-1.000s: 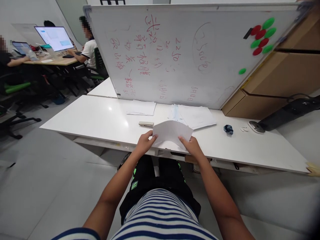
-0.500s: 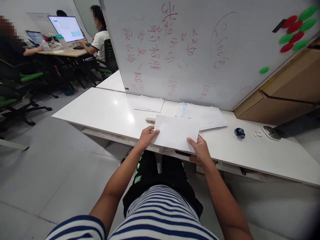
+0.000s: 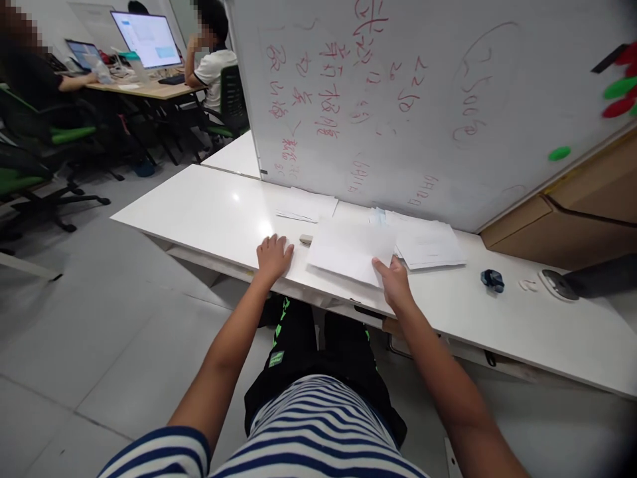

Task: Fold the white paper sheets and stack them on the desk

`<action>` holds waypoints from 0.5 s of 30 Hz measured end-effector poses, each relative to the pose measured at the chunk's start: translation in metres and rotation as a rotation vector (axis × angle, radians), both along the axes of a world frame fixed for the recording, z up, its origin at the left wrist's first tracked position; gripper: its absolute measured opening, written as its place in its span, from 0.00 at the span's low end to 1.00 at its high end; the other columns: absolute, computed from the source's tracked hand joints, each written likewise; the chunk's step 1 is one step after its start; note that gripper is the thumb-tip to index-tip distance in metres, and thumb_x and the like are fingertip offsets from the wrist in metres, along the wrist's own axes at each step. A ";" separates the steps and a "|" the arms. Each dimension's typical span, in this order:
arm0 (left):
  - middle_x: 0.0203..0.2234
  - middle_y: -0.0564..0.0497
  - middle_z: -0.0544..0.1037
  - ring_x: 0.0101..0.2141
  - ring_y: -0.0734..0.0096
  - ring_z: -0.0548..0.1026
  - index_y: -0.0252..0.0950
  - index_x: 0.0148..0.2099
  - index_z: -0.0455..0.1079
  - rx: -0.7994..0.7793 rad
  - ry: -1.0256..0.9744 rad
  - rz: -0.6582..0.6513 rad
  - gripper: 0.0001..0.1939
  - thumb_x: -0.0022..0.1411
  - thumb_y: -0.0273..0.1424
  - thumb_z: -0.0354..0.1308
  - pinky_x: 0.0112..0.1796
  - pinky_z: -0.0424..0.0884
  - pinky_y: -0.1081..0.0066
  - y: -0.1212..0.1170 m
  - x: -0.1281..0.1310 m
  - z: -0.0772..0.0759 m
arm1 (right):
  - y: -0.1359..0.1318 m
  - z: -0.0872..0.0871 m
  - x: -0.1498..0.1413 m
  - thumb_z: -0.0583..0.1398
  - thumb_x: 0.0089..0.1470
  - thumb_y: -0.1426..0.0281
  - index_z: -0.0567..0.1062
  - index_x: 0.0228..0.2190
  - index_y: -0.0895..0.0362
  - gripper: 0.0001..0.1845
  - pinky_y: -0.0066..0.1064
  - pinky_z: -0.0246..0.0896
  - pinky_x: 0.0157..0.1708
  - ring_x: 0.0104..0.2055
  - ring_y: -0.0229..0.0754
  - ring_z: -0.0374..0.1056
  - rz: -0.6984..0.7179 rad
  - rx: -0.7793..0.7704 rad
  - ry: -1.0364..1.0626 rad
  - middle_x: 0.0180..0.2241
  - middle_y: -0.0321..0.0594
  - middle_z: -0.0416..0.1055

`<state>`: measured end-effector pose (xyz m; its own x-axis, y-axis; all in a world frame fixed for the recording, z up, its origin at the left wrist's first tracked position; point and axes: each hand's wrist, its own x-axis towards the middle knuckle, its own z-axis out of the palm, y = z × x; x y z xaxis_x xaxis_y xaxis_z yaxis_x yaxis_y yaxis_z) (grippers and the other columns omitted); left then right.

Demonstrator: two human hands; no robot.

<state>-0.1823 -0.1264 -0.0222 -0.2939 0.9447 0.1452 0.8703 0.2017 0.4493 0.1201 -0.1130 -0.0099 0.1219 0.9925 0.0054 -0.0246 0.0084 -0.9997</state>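
Note:
My right hand [image 3: 397,282] pinches the near right corner of a blank white sheet of paper [image 3: 346,249], thumb on top and fingers underneath. The sheet is held over the front part of the white desk [image 3: 199,209]. Left of the sheet, my left hand [image 3: 275,257] rests on the desk near its front edge, fingers spread and holding nothing. Between that hand and the paper lies a small beige object [image 3: 305,239], partly covered by the sheet; its kind I cannot make out. Behind to the right is a stack of papers [image 3: 432,240], and a smaller stack [image 3: 306,204] lies behind to the left.
A whiteboard [image 3: 323,153] with red writing stands along the desk's back. Cardboard boxes [image 3: 522,229] are at the right. A dark blue object [image 3: 492,280], a small white item [image 3: 528,285] and a round-based device [image 3: 558,285] sit on the desk's right. Two people work at a computer table [image 3: 149,86].
My left hand has let go of the paper and moved left onto the desk, its fingers now spread. The right hand still grips the sheet. The camera view has shifted slightly.

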 end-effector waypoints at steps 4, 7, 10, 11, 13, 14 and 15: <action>0.67 0.40 0.47 0.66 0.49 0.42 0.38 0.67 0.52 -0.096 0.172 0.058 0.31 0.68 0.46 0.36 0.61 0.39 0.44 0.012 -0.006 -0.013 | 0.078 0.014 -0.046 0.65 0.44 0.68 0.74 0.39 0.58 0.18 0.40 0.64 0.50 0.44 0.44 0.72 0.034 0.046 0.069 0.42 0.42 0.76; 0.68 0.43 0.44 0.66 0.51 0.40 0.39 0.68 0.49 -0.130 0.197 0.054 0.33 0.67 0.48 0.33 0.61 0.38 0.45 0.013 -0.003 -0.016 | 0.135 0.021 -0.091 0.63 0.45 0.71 0.74 0.37 0.60 0.14 0.37 0.68 0.44 0.37 0.41 0.73 0.067 -0.021 0.077 0.37 0.42 0.77; 0.68 0.44 0.44 0.66 0.52 0.40 0.40 0.69 0.48 -0.144 0.185 0.061 0.33 0.67 0.48 0.33 0.62 0.37 0.46 0.013 -0.003 -0.017 | 0.178 0.018 -0.131 0.62 0.46 0.71 0.74 0.35 0.61 0.11 0.35 0.70 0.40 0.34 0.40 0.72 0.045 -0.031 -0.094 0.33 0.41 0.76; 0.68 0.44 0.44 0.66 0.52 0.39 0.39 0.68 0.49 -0.136 0.170 0.060 0.33 0.67 0.48 0.33 0.62 0.36 0.46 0.013 -0.004 -0.017 | 0.188 0.014 -0.142 0.61 0.46 0.72 0.73 0.35 0.61 0.11 0.36 0.70 0.39 0.34 0.40 0.72 0.035 -0.031 -0.147 0.33 0.42 0.76; 0.68 0.43 0.45 0.66 0.51 0.40 0.39 0.68 0.50 -0.104 0.130 0.049 0.33 0.67 0.48 0.35 0.62 0.34 0.46 0.012 -0.006 -0.018 | 0.203 0.004 -0.157 0.61 0.45 0.74 0.73 0.35 0.63 0.12 0.39 0.70 0.38 0.34 0.42 0.72 0.031 -0.030 -0.223 0.33 0.44 0.75; 0.67 0.42 0.45 0.66 0.51 0.40 0.38 0.68 0.51 -0.085 0.107 0.043 0.33 0.66 0.48 0.36 0.61 0.33 0.45 0.012 -0.006 -0.019 | 0.208 -0.001 -0.162 0.60 0.44 0.75 0.72 0.36 0.63 0.13 0.41 0.70 0.38 0.34 0.43 0.71 0.040 -0.023 -0.248 0.33 0.45 0.74; 0.67 0.42 0.46 0.66 0.50 0.40 0.37 0.67 0.51 -0.069 0.084 0.038 0.33 0.66 0.48 0.36 0.61 0.32 0.45 0.011 -0.007 -0.019 | 0.212 -0.006 -0.165 0.60 0.43 0.75 0.72 0.37 0.63 0.15 0.41 0.70 0.38 0.34 0.45 0.71 0.056 -0.006 -0.277 0.33 0.46 0.74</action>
<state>-0.1891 -0.1149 -0.0412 -0.3190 0.9418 0.1059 0.8954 0.2629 0.3595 -0.0446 0.0995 -0.0163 0.0618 0.9978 0.0255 0.2498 0.0093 -0.9683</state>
